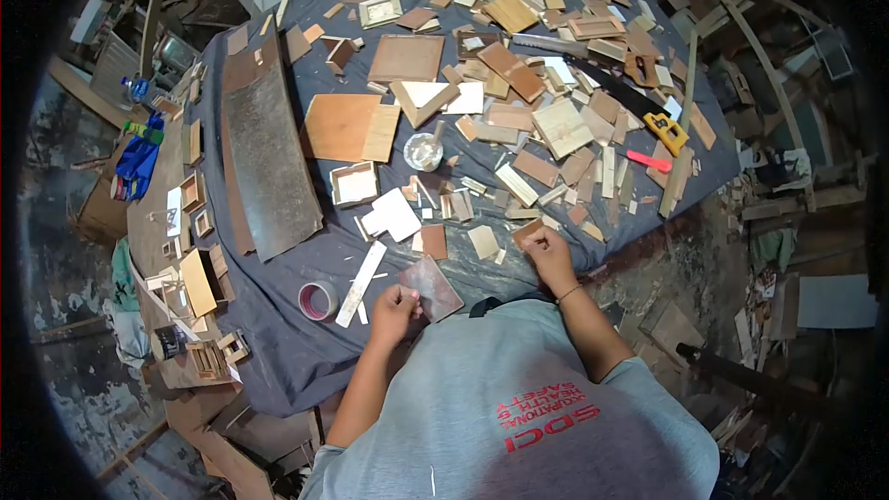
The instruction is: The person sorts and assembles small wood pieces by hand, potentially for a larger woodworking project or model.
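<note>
My left hand (396, 310) pinches the edge of a thin, brownish-grey rectangular panel (433, 285) close to my body. My right hand (550, 256) has its fingers closed on a small brown piece of wood (527, 232) at the table's near side. Between the hands lie a reddish-brown wood block (433, 242) and a pale wood piece (482, 242). To the left of the panel rest a long white strip (361, 283) and a roll of tape (318, 300). A white tub (423, 153) with a stick in it stands farther in.
Wood offcuts cover much of the dark cloth (278, 352). A yellow-handled saw (665, 132) and a red-handled tool (649, 161) lie at the right. Long dark sheets (269, 157) lie at the left, near small wooden boxes (193, 193). Lumber clutters the floor around the table.
</note>
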The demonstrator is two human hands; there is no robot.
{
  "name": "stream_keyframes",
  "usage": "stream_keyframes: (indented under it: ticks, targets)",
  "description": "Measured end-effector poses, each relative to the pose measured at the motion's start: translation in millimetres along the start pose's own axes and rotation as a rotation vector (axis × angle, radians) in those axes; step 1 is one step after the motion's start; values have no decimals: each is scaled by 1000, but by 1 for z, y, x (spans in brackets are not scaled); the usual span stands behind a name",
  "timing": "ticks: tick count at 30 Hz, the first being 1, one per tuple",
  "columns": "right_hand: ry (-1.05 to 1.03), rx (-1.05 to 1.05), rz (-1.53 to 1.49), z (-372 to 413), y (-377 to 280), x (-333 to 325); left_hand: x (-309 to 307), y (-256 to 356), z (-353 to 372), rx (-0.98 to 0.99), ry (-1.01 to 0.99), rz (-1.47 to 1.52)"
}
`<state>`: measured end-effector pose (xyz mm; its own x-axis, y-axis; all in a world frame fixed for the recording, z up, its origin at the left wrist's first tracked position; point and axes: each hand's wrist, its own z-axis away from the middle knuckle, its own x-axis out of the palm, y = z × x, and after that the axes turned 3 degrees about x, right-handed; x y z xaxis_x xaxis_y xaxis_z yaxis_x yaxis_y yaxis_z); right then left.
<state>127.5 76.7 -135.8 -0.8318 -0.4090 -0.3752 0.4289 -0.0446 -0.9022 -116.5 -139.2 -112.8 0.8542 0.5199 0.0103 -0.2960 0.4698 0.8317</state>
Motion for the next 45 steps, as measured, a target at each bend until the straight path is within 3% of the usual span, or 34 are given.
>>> stream_keyframes:
  ticks: [3,5,6,7,9,11,13,15,18,20,21,24,25,27,29,31,35,37,39,43,45]
  targets:
    - [-53,111,-41,-4,3,-11,7,7,0,17,59,-57]
    - [56,33,-3,-22,19,-7,11,5,-3,58,91,-92]
    - [62,-33,219,-31,1,-12,14,6,-3,68,94,-145]
    - [55,-34,219,-43,-6,-10,16,6,-2,75,100,-197]
    - [178,-329,459,-65,-15,-4,18,2,-5,37,63,-213]
    - [126,-363,537,-78,-18,-1,36,14,-7,-52,6,376]
    - [65,-422,605,-94,-29,-3,61,40,-9,-68,-16,497]
    - [-123,-566,285,-91,-48,-10,96,69,-7,-20,-191,984]
    - [-307,-692,90,-80,-69,-32,162,90,-25,81,-275,1076]
    - [-515,-513,-105,-78,-63,-49,219,99,-41,102,-297,1059]
    - [-505,-503,-103,-87,-54,-63,245,103,-47,116,-323,1048]
    - [-657,-120,-284,-118,-32,-111,300,112,-62,72,-381,1078]
    - [-642,-122,-279,-127,-29,-129,314,113,-67,23,-371,1116]
    - [-781,180,-491,-140,-21,-164,338,115,-70,10,-446,1113]
    - [-815,225,-478,-152,-4,-186,356,116,-75,-91,-445,1082]
    - [-838,52,-477,-162,22,-195,363,116,-82,-107,-485,1092]
    - [-729,-61,-281,-167,35,-210,366,115,-95,-156,-498,892]
    - [-707,-63,-319,-171,39,-215,366,118,-98,-124,-466,505]
    - [-321,-490,241,-178,44,-230,359,109,-107,-172,-455,480]
    - [108,-377,779,-195,62,-264,347,101,-111,-101,-294,442]
    - [71,-254,894,-202,74,-284,343,102,-106,-49,-214,489]
